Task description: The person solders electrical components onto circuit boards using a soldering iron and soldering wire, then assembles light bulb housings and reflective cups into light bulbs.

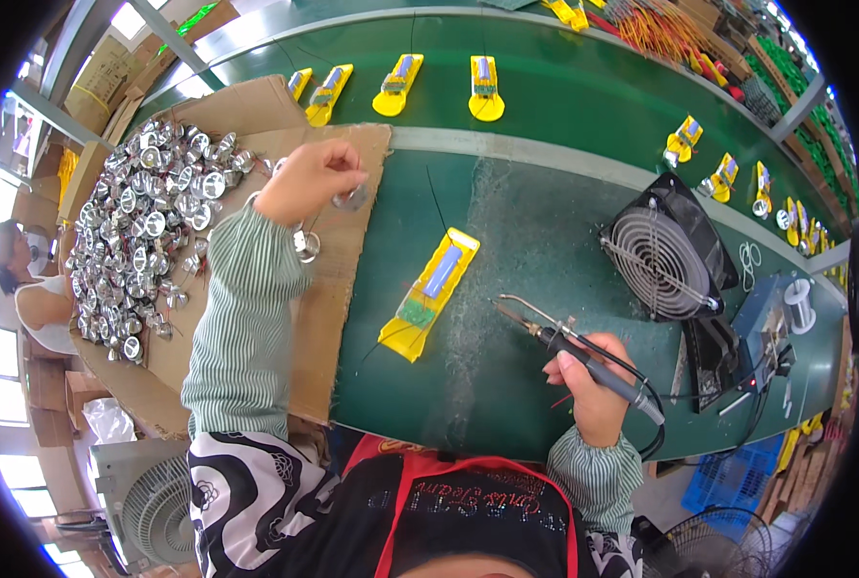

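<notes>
My left hand (314, 181) is raised over the cardboard at the left, fingers pinched on a small silver reflector cup (353, 199). Another silver reflector (306, 247) lies on the cardboard just below that wrist. In my right hand (595, 385) is a soldering iron (598, 371) with a thin metal feed tube along it; its tip points up and left over the green worktop. Between the hands lies a yellow plastic housing (408, 339), tilted, with a blue cylindrical battery (445, 272), a green circuit board (417, 312) and thin black wires.
A heap of silver reflectors (150, 222) covers the cardboard sheet (338, 289) at left. A black fan with a wire grille (656, 255) stands right, near a solder spool (797, 303) and a blue soldering station (762, 323). Beyond, yellow housings (485, 101) line a green belt (574, 96).
</notes>
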`<state>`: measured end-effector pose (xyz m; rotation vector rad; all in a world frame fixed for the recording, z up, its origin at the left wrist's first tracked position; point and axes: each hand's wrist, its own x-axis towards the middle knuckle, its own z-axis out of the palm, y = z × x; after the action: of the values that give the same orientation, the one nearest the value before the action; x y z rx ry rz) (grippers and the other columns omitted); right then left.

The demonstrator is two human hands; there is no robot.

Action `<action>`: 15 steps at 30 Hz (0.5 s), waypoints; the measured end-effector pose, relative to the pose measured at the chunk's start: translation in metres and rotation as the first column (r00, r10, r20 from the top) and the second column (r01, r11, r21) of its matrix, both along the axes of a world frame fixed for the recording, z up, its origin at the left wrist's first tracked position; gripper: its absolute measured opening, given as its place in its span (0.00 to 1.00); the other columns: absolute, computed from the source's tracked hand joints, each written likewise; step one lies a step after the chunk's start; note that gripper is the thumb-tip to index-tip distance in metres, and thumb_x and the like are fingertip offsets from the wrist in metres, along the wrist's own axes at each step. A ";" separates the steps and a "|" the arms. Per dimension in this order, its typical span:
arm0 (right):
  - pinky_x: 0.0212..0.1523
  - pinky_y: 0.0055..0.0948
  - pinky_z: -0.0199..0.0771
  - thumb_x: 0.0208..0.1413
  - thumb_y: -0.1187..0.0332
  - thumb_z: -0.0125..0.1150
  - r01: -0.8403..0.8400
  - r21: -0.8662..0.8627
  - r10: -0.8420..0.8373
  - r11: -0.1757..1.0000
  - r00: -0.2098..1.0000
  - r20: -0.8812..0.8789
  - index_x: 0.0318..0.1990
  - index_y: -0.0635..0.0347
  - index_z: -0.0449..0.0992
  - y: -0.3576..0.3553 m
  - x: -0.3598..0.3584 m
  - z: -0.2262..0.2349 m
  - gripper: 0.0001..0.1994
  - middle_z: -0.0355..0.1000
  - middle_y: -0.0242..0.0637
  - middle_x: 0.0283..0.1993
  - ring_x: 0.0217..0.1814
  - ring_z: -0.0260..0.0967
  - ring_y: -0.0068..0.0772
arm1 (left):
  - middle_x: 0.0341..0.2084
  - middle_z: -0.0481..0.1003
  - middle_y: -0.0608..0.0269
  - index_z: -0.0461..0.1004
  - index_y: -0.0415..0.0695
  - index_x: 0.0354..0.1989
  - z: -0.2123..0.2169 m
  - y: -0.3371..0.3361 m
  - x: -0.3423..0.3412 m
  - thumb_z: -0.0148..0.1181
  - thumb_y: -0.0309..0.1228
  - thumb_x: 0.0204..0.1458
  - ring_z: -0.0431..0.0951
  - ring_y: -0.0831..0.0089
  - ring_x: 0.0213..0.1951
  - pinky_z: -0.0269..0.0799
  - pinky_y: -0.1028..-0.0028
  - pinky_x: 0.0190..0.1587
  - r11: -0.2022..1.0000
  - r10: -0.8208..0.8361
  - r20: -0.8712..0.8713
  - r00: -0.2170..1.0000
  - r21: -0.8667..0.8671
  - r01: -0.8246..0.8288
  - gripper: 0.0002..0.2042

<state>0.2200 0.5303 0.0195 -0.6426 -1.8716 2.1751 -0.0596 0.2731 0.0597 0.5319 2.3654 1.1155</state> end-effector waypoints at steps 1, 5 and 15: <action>0.28 0.22 0.75 0.48 0.78 0.58 0.014 0.000 -0.014 1.000 1.000 0.018 0.35 0.70 0.67 -0.002 0.002 -0.001 0.08 0.73 0.43 0.27 0.26 0.72 0.26 | 0.22 0.72 0.68 0.73 0.40 0.29 0.000 0.002 0.019 0.56 0.31 0.51 0.71 0.79 0.28 0.67 0.76 0.33 1.000 0.007 -0.015 1.000 0.000 -0.007 0.07; 0.28 0.22 0.74 0.48 0.78 0.58 -0.043 -0.019 0.043 0.999 0.999 0.001 0.35 0.70 0.68 -0.007 0.000 0.006 0.07 0.73 0.42 0.27 0.27 0.72 0.26 | 0.24 0.74 0.59 0.74 0.40 0.37 -0.011 -0.013 0.085 0.56 0.28 0.49 0.74 0.68 0.29 0.68 0.72 0.34 0.983 -0.158 -0.514 0.843 -0.164 0.084 0.08; 0.27 0.21 0.73 0.48 0.78 0.59 -0.192 0.001 0.191 0.981 0.978 -0.087 0.34 0.69 0.68 -0.024 -0.008 0.001 0.07 0.73 0.41 0.26 0.26 0.71 0.23 | 0.22 0.70 0.54 0.71 0.39 0.31 -0.035 -0.005 0.162 0.54 0.26 0.48 0.72 0.58 0.27 0.66 0.65 0.31 0.977 -0.089 -0.472 0.877 -0.213 -0.016 0.04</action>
<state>0.2122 0.5060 0.0202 -0.3752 -1.9532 2.2863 0.1021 0.2685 0.0250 0.8527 2.8387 0.7595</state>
